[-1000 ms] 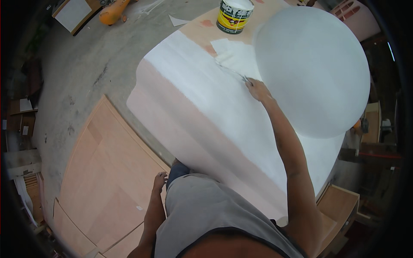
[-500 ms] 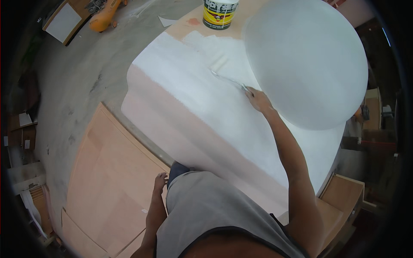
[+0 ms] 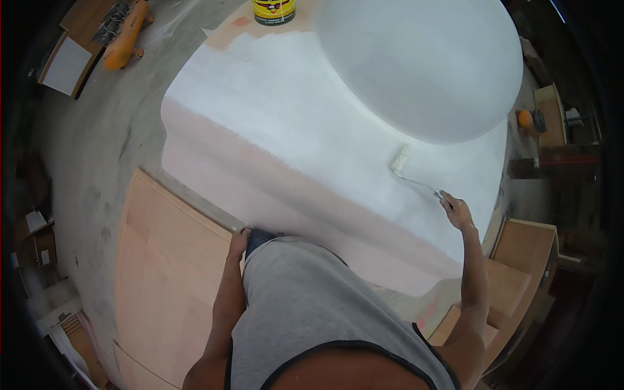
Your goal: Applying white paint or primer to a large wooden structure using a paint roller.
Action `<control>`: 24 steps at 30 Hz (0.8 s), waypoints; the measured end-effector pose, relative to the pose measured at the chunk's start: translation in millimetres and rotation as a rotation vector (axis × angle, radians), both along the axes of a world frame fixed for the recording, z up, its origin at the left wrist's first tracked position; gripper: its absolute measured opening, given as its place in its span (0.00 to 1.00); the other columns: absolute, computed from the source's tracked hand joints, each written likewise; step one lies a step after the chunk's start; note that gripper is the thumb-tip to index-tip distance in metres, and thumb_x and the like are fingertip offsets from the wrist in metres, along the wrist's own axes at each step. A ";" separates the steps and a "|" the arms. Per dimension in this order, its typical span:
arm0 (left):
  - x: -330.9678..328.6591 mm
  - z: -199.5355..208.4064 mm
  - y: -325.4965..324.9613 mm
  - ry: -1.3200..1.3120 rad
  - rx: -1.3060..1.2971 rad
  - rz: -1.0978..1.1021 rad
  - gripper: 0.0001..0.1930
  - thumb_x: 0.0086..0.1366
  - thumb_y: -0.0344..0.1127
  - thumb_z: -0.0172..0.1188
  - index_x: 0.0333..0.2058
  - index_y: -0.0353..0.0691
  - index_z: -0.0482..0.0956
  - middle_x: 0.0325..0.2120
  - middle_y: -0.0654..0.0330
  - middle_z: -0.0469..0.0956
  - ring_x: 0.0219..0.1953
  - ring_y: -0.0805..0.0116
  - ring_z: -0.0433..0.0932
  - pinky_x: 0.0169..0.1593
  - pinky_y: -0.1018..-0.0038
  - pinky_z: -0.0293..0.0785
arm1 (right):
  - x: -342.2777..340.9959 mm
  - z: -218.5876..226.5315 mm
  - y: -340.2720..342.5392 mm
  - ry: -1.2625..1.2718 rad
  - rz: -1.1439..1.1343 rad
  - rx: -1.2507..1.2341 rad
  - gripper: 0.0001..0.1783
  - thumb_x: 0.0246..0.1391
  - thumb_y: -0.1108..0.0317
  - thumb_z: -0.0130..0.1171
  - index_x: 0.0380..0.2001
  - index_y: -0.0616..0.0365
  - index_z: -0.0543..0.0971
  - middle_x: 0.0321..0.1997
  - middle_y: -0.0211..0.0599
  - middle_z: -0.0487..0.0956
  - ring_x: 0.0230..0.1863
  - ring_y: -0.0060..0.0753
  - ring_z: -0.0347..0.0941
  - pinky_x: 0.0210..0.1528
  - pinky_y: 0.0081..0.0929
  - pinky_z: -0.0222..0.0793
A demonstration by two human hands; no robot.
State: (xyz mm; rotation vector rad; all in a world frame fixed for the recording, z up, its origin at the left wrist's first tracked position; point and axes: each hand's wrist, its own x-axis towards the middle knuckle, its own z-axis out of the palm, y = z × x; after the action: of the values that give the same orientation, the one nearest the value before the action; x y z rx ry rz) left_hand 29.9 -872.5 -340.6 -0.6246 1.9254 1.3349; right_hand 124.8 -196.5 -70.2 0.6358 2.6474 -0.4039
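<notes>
My right hand is closed round the handle of a paint roller. Its pale, wet-looking sleeve rests on the broad curved panel, just below a large smooth grey dome. White paint covers a wide band of the panel, while its near strip stays pinkish. My left hand hangs low beside my thigh, close to the edge of a wooden board. Its fingers are loosely bent and partly hidden, with nothing seen in them.
At the far edge of the panel stands a yellow and black paint bucket, cut off by the frame. An orange air compressor sits on the floor at far left. Wooden pieces lie to my right.
The roller in my right hand has moved right and nearer along the panel. My view has shifted, so the bucket and dome sit further up and left. My left hand has stayed beside my thigh.
</notes>
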 end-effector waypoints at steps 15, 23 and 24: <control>99.0 -25.0 -79.4 -0.247 0.084 0.421 0.20 0.71 0.42 0.50 0.56 0.38 0.73 0.51 0.52 0.78 0.44 0.64 0.79 0.42 0.68 0.74 | -443.4 -59.3 -353.6 0.201 0.444 -0.182 0.22 0.67 0.54 0.47 0.58 0.50 0.75 0.51 0.54 0.80 0.53 0.57 0.76 0.57 0.49 0.70; 125.4 -5.3 -84.7 -0.223 0.097 0.634 0.23 0.70 0.44 0.49 0.60 0.40 0.69 0.54 0.52 0.76 0.50 0.58 0.77 0.52 0.62 0.72 | -594.6 -51.8 -491.0 0.195 0.513 -0.136 0.22 0.66 0.58 0.44 0.54 0.56 0.78 0.55 0.49 0.80 0.56 0.52 0.77 0.60 0.47 0.70; 126.1 -5.0 -83.3 -0.216 0.096 0.643 0.23 0.70 0.43 0.49 0.60 0.40 0.69 0.54 0.53 0.76 0.50 0.59 0.78 0.52 0.63 0.72 | -598.4 -54.9 -492.4 0.198 0.515 -0.138 0.22 0.66 0.58 0.44 0.54 0.56 0.78 0.55 0.49 0.80 0.56 0.52 0.77 0.60 0.47 0.70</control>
State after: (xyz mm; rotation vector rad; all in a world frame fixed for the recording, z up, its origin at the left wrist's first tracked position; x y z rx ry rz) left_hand 156.0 -955.8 -345.6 -1.3549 1.5267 1.6426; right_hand -473.6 -688.9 -125.1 -0.1423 2.8012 -0.5055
